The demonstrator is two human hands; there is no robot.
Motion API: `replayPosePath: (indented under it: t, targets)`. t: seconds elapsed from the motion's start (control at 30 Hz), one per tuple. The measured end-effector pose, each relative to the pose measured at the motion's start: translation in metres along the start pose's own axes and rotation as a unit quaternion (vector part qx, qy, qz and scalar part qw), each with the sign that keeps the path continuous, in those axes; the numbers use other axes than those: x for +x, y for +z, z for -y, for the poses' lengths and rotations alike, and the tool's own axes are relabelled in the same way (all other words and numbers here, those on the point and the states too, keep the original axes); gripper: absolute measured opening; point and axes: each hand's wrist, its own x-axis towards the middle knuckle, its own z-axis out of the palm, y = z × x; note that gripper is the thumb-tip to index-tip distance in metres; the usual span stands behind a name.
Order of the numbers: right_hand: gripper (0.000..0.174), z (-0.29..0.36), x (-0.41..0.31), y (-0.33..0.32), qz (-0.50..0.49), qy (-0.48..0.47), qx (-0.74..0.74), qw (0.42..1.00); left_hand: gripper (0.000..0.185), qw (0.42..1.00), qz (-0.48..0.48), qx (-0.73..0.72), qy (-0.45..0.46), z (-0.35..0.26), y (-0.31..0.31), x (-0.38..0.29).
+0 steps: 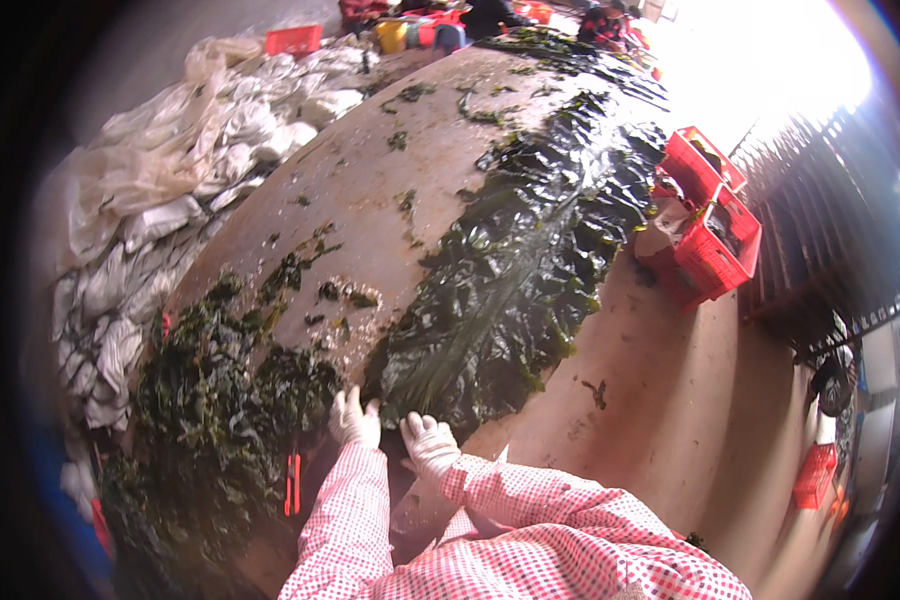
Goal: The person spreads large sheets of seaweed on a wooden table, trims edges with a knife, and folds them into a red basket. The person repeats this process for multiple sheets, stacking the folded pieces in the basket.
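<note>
A long spread of wet dark green seaweed (487, 330) lies along the table (352, 217), its near end right in front of me. My left hand (356, 421), in a whitish glove, is at the left corner of that end with fingers and thumb apart. Just to the right, my gloved right hand (430, 444) touches the near edge; its fingertips are partly hidden, so a grip cannot be made out. A loose heap of seaweed (210, 405) sits to the left. By my left forearm is a slim red-orange tool (292, 484), perhaps a cutter.
White sacks (255, 124) and clear plastic sheeting (150, 165) are piled left of the table. Red plastic crates (716, 251) stand at its right side. A dark slatted rack (817, 217) is beyond them. Several people (607, 26) are at the far end, near a yellow bucket (391, 36).
</note>
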Motion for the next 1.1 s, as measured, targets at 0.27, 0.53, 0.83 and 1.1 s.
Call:
replayPosePath:
  t: [0.27, 0.53, 0.83, 1.1]
  targets:
    - [0.066, -0.028, -0.012, -0.020, 0.066, -0.133, 0.109, 0.983, 0.021, 0.983, -0.040, -0.169, -0.053, 0.046, -0.001, 0.038]
    - [0.049, -0.151, -0.055, -0.061, 0.189, -0.190, 0.360, 0.894, 0.058, 0.981, -0.063, -0.043, 0.176, -0.065, 0.007, -0.007]
    - [0.045, -0.485, -0.164, -0.179, 0.115, 0.182, 0.210, 0.954, 0.020, 0.973, -0.100, -0.050, -0.200, -0.118, 0.046, 0.016]
    - [0.044, -0.643, -0.234, -0.219, 0.135, 0.403, 0.210, 0.880, 0.071, 0.967, -0.119, -0.092, -0.205, -0.363, 0.074, 0.133]
